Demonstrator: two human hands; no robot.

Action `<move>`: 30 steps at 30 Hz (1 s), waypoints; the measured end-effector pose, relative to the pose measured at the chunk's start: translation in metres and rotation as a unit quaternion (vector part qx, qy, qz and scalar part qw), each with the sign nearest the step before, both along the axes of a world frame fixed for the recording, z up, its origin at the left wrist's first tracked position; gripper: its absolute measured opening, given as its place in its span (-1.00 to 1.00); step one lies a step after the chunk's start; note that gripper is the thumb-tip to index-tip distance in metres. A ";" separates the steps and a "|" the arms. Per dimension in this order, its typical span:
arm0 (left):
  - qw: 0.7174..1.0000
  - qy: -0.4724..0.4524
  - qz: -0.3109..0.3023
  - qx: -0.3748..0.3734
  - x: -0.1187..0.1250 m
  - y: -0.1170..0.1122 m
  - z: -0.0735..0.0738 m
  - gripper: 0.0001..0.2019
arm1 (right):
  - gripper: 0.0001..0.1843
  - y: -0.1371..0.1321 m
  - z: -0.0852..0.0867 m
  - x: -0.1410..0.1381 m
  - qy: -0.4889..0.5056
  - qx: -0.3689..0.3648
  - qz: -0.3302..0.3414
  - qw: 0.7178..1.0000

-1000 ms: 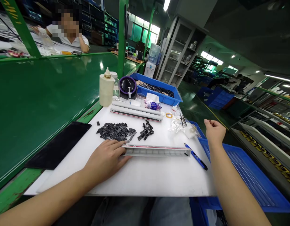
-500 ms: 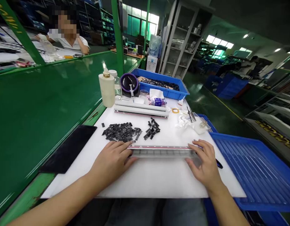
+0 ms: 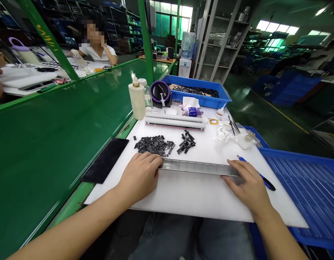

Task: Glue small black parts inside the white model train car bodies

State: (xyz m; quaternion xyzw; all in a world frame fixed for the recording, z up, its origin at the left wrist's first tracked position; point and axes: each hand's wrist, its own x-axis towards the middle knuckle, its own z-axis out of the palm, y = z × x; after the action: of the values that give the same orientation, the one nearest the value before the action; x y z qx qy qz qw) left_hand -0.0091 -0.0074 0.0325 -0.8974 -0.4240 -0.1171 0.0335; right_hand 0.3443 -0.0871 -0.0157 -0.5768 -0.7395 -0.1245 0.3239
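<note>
A long grey metal strip (image 3: 195, 167) lies across the white work board (image 3: 199, 200). My left hand (image 3: 141, 175) grips its left end with curled fingers. My right hand (image 3: 249, 184) holds its right end, fingers bent over it. Just behind the strip sit a large heap of small black parts (image 3: 153, 144) and a smaller heap (image 3: 186, 142). A second long strip with a red edge (image 3: 174, 123) lies further back.
A blue pen (image 3: 257, 173) lies by my right hand. A blue tray (image 3: 310, 191) stands at the right, a blue bin (image 3: 199, 94) at the back. A cream bottle (image 3: 137, 99), a purple-rimmed tub (image 3: 160, 92) and a black pad (image 3: 105, 159) are nearby. A person sits across the green belt (image 3: 55, 122).
My right hand came down from the air onto the strip's right end. The strip has been tilted, so its red edge no longer shows. The camera view shifted left.
</note>
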 end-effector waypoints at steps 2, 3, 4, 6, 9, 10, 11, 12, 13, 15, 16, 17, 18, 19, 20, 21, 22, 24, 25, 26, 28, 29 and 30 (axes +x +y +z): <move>1.000 0.001 -0.002 0.002 0.000 0.002 -0.002 -0.79 | -0.50 0.000 0.000 -0.001 0.003 -0.010 -0.004 1.000; 1.000 0.000 -0.004 0.005 -0.001 0.002 -0.003 -0.77 | -0.50 0.001 0.000 -0.001 0.006 -0.015 -0.004 1.000; 1.000 -0.003 -0.007 0.009 -0.001 0.003 -0.004 -0.76 | -0.51 0.001 0.000 -0.001 0.008 -0.019 -0.003 1.000; 1.000 -0.005 -0.014 0.014 -0.002 0.003 -0.006 -0.75 | -0.52 0.001 0.000 0.000 0.011 -0.029 -0.003 1.000; 1.000 -0.005 -0.024 0.019 -0.003 0.003 -0.007 -0.74 | -0.51 0.001 0.000 0.000 0.014 -0.045 -0.005 0.999; 0.999 -0.006 -0.026 0.020 -0.004 0.003 -0.007 -0.74 | -0.51 0.001 0.001 0.000 0.014 -0.049 -0.007 0.999; 0.999 -0.007 -0.026 0.020 -0.004 0.004 -0.008 -0.74 | -0.50 0.001 0.001 0.000 0.014 -0.054 -0.008 0.998; 0.999 -0.007 -0.026 0.020 -0.005 0.004 -0.008 -0.74 | -0.49 0.002 0.001 0.000 0.012 -0.061 -0.008 0.998; 0.999 -0.006 -0.025 0.021 -0.005 0.004 -0.008 -0.74 | -0.49 0.002 0.002 -0.001 0.008 -0.068 -0.007 0.998; 0.999 0.000 -0.027 0.031 -0.005 0.005 -0.008 -0.76 | -0.49 0.003 0.001 -0.001 0.003 -0.082 0.000 0.997; 0.999 0.002 -0.030 0.041 -0.005 0.006 -0.007 -0.76 | -0.49 0.004 0.001 -0.001 0.003 -0.086 0.003 0.996; 0.998 0.001 -0.037 0.055 -0.005 0.006 -0.005 -0.77 | -0.51 0.004 0.001 -0.001 0.007 -0.086 0.006 0.996; 0.996 -0.007 -0.045 0.073 -0.006 0.006 -0.003 -0.78 | -0.53 0.004 0.000 0.000 0.015 -0.084 0.008 0.996; 0.994 -0.021 -0.054 0.092 -0.006 0.006 -0.001 -0.79 | -0.55 0.004 0.001 0.000 0.028 -0.082 0.008 0.996; 0.990 -0.047 -0.064 0.113 -0.008 0.006 0.003 -0.78 | -0.57 0.004 0.002 0.001 0.044 -0.078 0.006 0.996; 0.984 -0.083 -0.075 0.138 -0.009 0.004 0.006 -0.72 | -0.58 0.003 0.003 0.001 0.064 -0.076 0.003 0.995; 0.974 -0.131 -0.083 0.166 -0.010 0.001 0.010 -0.62 | -0.59 0.002 0.006 0.001 0.086 -0.074 -0.002 0.994; 0.939 -0.260 -0.080 0.209 -0.010 -0.006 0.018 -0.39 | -0.60 -0.001 0.015 -0.007 0.145 -0.073 -0.020 0.986; 0.920 -0.327 -0.068 0.204 -0.008 -0.010 0.022 -0.31 | -0.61 -0.002 0.021 -0.015 0.189 -0.075 -0.028 0.979; 0.905 -0.384 -0.051 0.175 -0.003 -0.015 0.025 -0.26 | -0.61 -0.003 0.027 -0.027 0.242 -0.080 -0.031 0.966; 0.891 -0.452 -0.026 0.048 0.015 -0.023 0.033 -0.26 | -0.64 -0.002 0.040 -0.061 0.377 -0.100 -0.007 0.921; 0.883 -0.468 -0.026 -0.026 0.027 -0.026 0.038 -0.28 | -0.65 0.000 0.046 -0.083 0.438 -0.119 0.021 0.891; 0.872 -0.480 -0.030 -0.090 0.039 -0.028 0.042 -0.29 | -0.65 0.002 0.050 -0.105 0.488 -0.136 0.051 0.860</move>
State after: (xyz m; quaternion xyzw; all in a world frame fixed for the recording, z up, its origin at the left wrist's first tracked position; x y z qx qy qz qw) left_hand 0.0297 -0.0351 0.0750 -0.7418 -0.3697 -0.4959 -0.2591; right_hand 0.2390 -0.0847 0.0344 -0.5632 -0.5245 0.2916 0.5681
